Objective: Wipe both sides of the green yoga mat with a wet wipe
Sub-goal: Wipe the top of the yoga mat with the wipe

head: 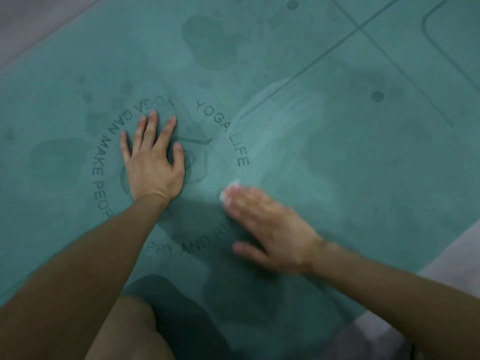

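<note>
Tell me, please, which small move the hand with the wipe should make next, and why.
Probably push the right hand and its wet wipe forward to the dark blotches: they look unwiped, pale streaks show only to their right, and the left hand lies flat, bracing the yoga mat.

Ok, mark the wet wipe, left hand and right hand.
wet wipe [227, 194], head view, white edge peeking out.
left hand [153, 168], head view, back of hand.
right hand [274, 228], head view, blurred knuckles.

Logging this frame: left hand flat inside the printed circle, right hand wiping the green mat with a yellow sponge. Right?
One slip: the head view shows a white wet wipe under the right hand, not a yellow sponge. The left hand is as stated.
</note>
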`<state>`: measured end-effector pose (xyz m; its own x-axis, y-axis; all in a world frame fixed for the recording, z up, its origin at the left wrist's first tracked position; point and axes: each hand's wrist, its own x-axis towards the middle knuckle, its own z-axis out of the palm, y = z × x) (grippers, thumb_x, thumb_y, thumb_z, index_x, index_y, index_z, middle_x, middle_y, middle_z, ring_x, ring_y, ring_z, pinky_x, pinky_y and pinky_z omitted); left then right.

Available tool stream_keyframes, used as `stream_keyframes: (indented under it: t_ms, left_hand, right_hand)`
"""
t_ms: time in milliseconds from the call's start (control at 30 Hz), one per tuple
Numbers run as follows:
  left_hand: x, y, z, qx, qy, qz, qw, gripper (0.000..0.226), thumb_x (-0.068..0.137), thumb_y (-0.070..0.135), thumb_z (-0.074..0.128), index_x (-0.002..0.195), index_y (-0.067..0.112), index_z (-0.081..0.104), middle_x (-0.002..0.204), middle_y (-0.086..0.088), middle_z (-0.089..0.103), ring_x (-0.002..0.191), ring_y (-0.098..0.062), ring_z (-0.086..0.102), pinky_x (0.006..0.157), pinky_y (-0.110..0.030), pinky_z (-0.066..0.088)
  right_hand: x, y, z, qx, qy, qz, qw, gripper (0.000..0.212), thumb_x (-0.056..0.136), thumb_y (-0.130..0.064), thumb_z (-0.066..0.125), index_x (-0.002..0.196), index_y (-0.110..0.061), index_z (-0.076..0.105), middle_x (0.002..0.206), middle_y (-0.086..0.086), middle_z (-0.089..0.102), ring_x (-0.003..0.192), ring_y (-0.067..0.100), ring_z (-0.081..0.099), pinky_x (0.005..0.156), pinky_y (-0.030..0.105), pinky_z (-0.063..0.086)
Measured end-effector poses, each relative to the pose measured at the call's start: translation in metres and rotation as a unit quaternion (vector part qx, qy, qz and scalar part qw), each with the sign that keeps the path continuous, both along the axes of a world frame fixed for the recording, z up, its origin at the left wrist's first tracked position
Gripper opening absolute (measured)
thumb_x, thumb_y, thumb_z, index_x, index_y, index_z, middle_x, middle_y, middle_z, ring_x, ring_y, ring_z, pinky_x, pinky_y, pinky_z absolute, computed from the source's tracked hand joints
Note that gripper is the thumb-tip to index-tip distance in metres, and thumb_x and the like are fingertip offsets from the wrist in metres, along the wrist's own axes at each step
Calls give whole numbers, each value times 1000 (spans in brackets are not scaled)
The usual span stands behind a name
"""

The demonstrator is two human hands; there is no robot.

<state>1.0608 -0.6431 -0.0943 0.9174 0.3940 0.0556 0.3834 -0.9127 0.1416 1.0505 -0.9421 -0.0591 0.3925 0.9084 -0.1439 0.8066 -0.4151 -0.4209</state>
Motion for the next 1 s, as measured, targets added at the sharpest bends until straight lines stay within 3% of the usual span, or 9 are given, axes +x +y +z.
stream_keyframes:
  t_ms: [100,233,300,433,533,733,800,933,1000]
  left_hand:
    - [-1,0,2,4,-7,1,1000,55,109,50,33,163,39,32,175,4,21,162,-15,12,130,-57,6]
    - [2,-3,2,3,-6,-4,1000,55,109,50,33,163,39,32,175,4,22,162,-15,12,130,-56,6]
    - [2,-2,4,5,-7,-4,1000,55,109,50,33,163,39,33,175,4,22,162,-15,13,131,-56,6]
    - [2,-4,4,26,-19,-3,999,52,108,48,38,158,35,42,168,-2,35,155,-24,28,129,-53,14]
    - [-4,-9,8,39,-22,-2,999,49,108,47,40,151,28,52,154,-7,48,140,-30,43,122,-51,28]
    - [-61,-77,21,6,-42,46,998,45,106,46,48,142,22,58,144,-6,54,133,-29,49,124,-52,23]
    - [-78,-108,13,-4,-35,58,998,48,105,45,49,147,21,56,153,-6,50,142,-28,44,125,-56,20]
    - [-90,-123,-5,5,-32,73,997,56,103,42,50,155,22,49,167,-6,38,157,-26,30,127,-58,17]
    - [-91,-121,-4,13,-31,75,997,56,103,43,50,155,22,48,167,-6,37,157,-26,29,127,-58,16]
  right_hand:
    - [26,-15,-2,18,-50,64,997,73,110,-54,39,167,-13,20,175,4,15,163,19,5,132,46,14]
    - [122,-32,4,-74,-86,-362,925,80,109,-64,15,168,-11,5,177,7,3,163,20,-5,132,45,5]
    - [113,-23,4,-72,-71,-400,911,85,108,-66,14,167,-7,2,176,10,-1,162,22,-11,132,43,1]
    - [1,-8,1,-23,-47,-48,997,84,109,-63,29,167,-6,8,176,9,0,163,23,-9,132,45,10]
    - [2,-35,2,-18,-80,62,995,76,111,-58,28,169,-14,9,177,2,2,163,17,-6,132,43,9]
    - [93,-65,2,-37,-61,-428,901,79,107,-64,21,169,-14,14,176,3,9,163,17,-1,132,44,6]
    - [60,-43,0,-22,-38,-351,935,83,107,-65,26,168,-12,11,176,6,7,163,18,-4,132,45,7]
    - [-3,-45,-3,-13,-70,96,993,77,110,-59,30,168,-13,13,176,4,8,163,18,-1,132,44,8]
    - [37,-62,-7,-23,-118,12,993,70,112,-53,27,169,-15,12,176,4,8,163,18,2,132,45,9]
